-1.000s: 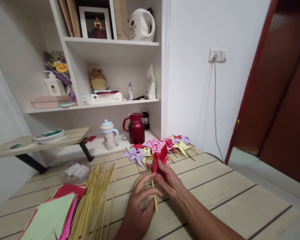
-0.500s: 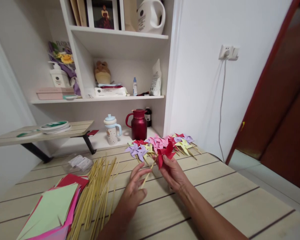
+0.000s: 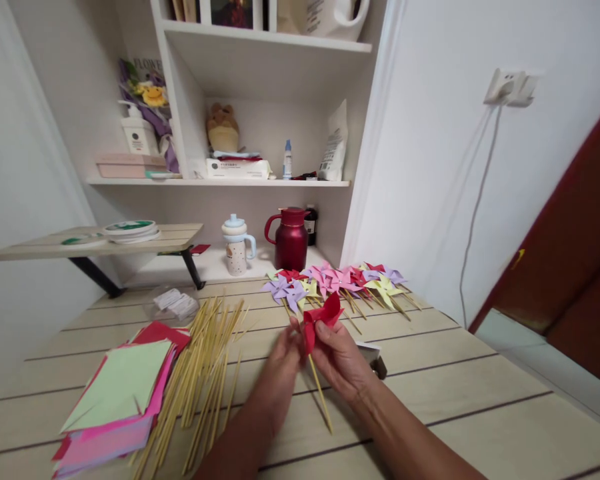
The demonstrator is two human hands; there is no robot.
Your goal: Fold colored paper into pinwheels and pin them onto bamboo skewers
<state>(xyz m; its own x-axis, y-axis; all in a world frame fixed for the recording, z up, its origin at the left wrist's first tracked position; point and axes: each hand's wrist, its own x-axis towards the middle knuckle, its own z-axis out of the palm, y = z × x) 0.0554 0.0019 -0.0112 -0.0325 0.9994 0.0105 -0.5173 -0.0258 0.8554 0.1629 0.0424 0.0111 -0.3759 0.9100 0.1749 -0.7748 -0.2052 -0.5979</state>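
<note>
Setting: A pale plank table fronts white shelving holding a red jug and a lidded cup.
Far left: Coloured paper squares are stacked near the table's left edge, with a fan of bamboo skewers just beside them.
Left hand: Fingers are pinched at the hub of the red pinwheel, held above the table centre.
Right hand: It is curled about the pinwheel's blades from behind; its stick slants down between the hands.
Technique: Light fingertip pressure at the hub likely keeps the folds uncrushed.
Right: Finished pinwheels crowd the far edge; the open boards to the right leave room to move.
</note>
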